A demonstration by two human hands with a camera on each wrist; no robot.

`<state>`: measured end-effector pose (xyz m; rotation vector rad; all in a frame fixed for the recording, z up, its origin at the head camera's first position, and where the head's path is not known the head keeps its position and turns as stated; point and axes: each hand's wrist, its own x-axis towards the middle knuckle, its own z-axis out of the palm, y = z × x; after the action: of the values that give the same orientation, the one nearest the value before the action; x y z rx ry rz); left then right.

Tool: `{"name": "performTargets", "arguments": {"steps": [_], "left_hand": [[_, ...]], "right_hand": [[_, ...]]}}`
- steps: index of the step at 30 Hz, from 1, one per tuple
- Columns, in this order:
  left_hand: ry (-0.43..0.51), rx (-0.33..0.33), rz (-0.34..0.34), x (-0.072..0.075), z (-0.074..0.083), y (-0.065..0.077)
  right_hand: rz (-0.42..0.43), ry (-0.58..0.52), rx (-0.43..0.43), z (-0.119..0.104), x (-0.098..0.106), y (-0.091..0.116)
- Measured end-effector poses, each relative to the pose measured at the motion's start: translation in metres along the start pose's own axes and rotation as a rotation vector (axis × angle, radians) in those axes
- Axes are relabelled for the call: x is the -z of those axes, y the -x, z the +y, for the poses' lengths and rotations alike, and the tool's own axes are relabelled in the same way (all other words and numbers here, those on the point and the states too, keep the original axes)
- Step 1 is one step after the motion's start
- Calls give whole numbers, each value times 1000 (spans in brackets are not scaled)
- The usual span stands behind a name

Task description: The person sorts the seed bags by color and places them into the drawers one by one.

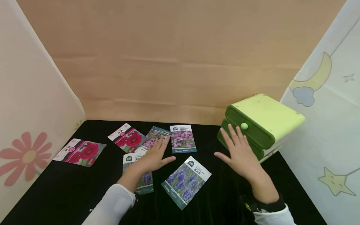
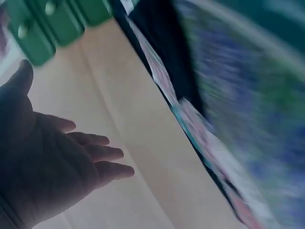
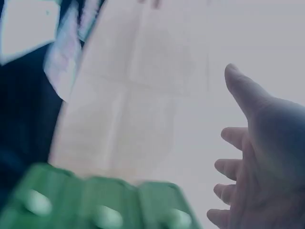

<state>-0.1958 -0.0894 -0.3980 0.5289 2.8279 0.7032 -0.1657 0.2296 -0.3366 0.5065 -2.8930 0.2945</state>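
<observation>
My left hand [image 1: 153, 157], fingers spread and holding nothing, is over a lavender seed packet [image 1: 147, 179] and overlaps a pink-flower packet [image 1: 157, 132] behind it. Its bare palm [image 2: 52, 162] faces the left wrist camera. Between the hands lies another lavender packet [image 1: 186, 182], set at a slant. The right hand [image 1: 240, 153] also has its fingers extended, in front of a green drawer box [image 1: 267, 115]. Its fingertips overlap the dark green drawer fronts near a round knob [image 1: 244, 126]. The right wrist view shows this hand [image 3: 267, 152] with nothing in it.
Two red-flower packets lie at the left, one [image 1: 80, 152] near the table's side edge and one [image 1: 127, 137] farther back. Another pink-flower packet [image 1: 183, 139] lies at the back middle. A tan backdrop [image 1: 180, 62] and printed side panels [image 1: 323, 125] enclose the black table [image 1: 84, 187].
</observation>
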Motion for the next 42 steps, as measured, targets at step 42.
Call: {"name": "performTargets", "arguments": {"steps": [42], "left_hand": [[1548,436,74,-145,190,-164]], "right_hand": [[83,310,-136,82,50,-19]]}}
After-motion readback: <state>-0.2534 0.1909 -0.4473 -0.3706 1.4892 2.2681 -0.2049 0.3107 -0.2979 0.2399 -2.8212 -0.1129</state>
